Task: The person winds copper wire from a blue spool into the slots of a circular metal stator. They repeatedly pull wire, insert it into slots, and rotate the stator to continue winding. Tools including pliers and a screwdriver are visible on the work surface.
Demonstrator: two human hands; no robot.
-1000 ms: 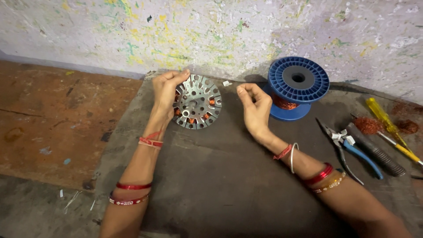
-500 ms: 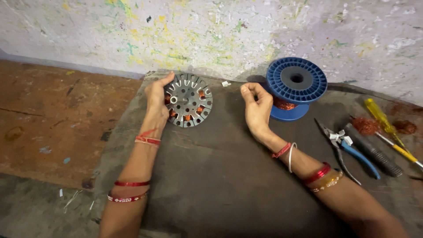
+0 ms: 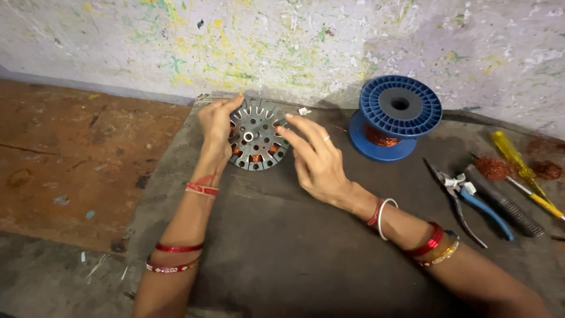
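Covering most of the work area is a dark grey mat (image 3: 282,235), laid against a paint-spattered wall (image 3: 294,41), with bare reddish-brown floor (image 3: 76,147) to its left. Both forearms stretch across the mat, red bangles at the wrists. Near the wall at the right stands a blue plastic spool (image 3: 395,115) with copper wire wound on its core. Left of it, at the mat's far edge, is a round grey metal stator core (image 3: 257,135), slotted around its rim, with copper windings showing in several slots and a small hole in its centre. The left hand (image 3: 215,126) grips the stator's left rim, fingers curled over the top edge, holding the disc tilted up from the mat. The right hand (image 3: 318,159) is open, fingers spread, its fingertips touching the stator's right rim; it clamps on nothing. On the mat's right side, well apart from the hands, lie blue-handled pliers (image 3: 471,203), a black-handled tool (image 3: 506,203) just beside them, and a yellow-handled screwdriver (image 3: 521,168). Two small tangles of copper wire (image 3: 493,168) rest near the screwdriver. A tiny white scrap (image 3: 304,111) lies just beyond the stator.
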